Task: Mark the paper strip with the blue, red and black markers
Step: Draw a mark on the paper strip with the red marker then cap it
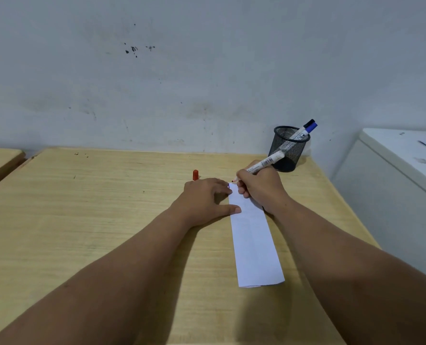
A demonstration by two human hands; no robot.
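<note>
The right hand (261, 188) grips the red marker (264, 163), tip at the strip's (254, 242) far end, while the open left hand (207, 197) pins its edge.

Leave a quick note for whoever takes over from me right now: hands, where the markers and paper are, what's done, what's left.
Right hand: grip closed on the uncapped red marker, tip at the far end of the paper strip.
Left hand: flat on the table, fingers pinning the strip's far left edge.
Red cap stands on the table just beyond the left hand.
Blue marker and black marker sit capped in the mesh pen cup at the far right.
Done: a small bluish mark seems to show by the left fingertips; too small to be sure.
Left: finish red, recap it, then black.
</note>
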